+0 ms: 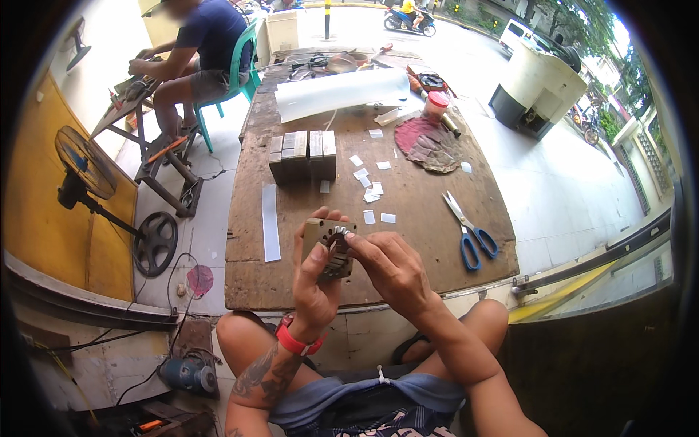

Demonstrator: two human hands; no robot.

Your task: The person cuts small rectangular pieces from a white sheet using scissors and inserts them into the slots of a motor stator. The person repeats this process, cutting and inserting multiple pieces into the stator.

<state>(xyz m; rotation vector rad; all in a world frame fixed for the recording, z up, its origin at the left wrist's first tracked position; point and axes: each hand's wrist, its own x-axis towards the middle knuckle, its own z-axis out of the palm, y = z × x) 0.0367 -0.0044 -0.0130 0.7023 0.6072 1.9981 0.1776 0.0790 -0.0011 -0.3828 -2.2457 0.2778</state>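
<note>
My left hand is closed around a squarish metal stator core with a round opening, slots and corner holes. It is held up above the near edge of the wooden table. Small white paper slips stand in the slots at its upper edge. My right hand is closed, its fingertips pinched against the core beside these slips. Whatever lies between those fingertips is hidden. Several loose white paper pieces lie on the table beyond my hands, and a long white paper strip lies to their left.
Blue-handled scissors lie at the right of the wooden table. Dark blocks stand beyond my hands. Farther back are a large white sheet, a red-lidded jar and tools. A person sits at the back left, beyond a fan.
</note>
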